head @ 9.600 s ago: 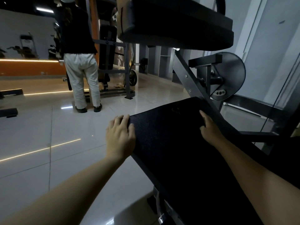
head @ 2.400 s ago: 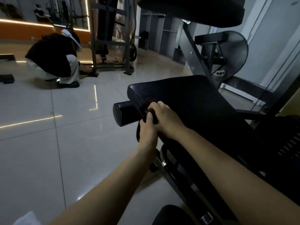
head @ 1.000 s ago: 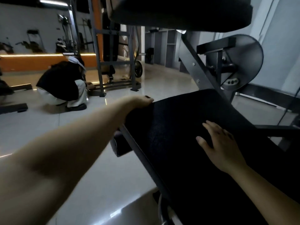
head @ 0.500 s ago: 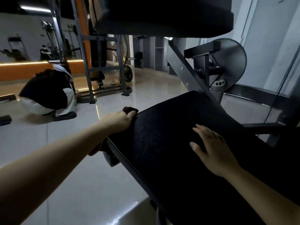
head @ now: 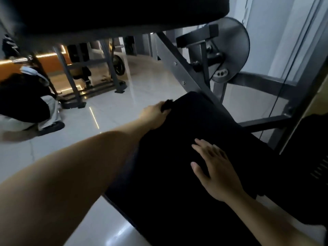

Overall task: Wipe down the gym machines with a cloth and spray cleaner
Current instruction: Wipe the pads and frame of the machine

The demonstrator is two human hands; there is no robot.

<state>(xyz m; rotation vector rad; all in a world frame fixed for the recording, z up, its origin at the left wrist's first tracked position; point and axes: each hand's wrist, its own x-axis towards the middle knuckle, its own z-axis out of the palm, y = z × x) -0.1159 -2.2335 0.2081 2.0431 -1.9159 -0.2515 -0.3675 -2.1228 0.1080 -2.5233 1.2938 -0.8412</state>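
We grip the cloth (head: 166,104) in our left hand (head: 154,114) at the pad's (head: 195,121) far corner | our right hand (head: 213,168) lies flat on it

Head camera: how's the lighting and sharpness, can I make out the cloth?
Head view: dim, slightly blurred; the dark cloth at the left hand barely separates from the black pad; glare streaks on the floor tiles.

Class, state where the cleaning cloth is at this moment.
In the head view, the dark cloth is bunched in the left hand, at the far left corner of the black seat pad.
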